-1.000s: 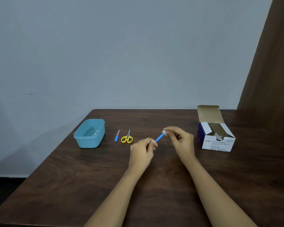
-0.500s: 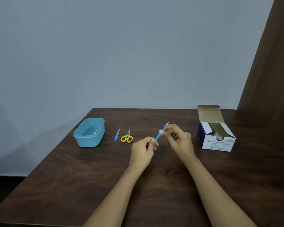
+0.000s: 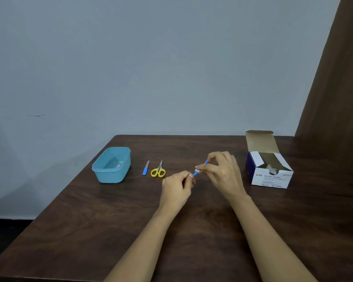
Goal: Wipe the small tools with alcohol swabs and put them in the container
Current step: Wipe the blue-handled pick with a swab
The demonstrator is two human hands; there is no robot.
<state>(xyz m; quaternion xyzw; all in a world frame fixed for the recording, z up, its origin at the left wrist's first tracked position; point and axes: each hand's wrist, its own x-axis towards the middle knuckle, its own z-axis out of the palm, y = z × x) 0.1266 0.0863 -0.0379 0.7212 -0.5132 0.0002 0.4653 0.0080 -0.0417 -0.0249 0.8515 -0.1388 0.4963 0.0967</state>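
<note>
Now mid-wipe above the table (image 3: 110,220); gripping the blue tool (image 3: 196,173) low with left hand (image 3: 177,185); pinching swab (image 3: 197,170) round its shaft with right hand (image 3: 222,174); next, likely dropping it into container (image 3: 112,176).

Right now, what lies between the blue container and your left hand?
Head view: a blue-handled file, then yellow scissors, lying apart.

The light is soft and a bit dim. The wall (image 3: 151,68) has a big faint shadow low on the left. The dark table (image 3: 90,231) shines a little. The left hand (image 3: 176,187) and right hand (image 3: 222,174) look slightly fuzzy.
</note>
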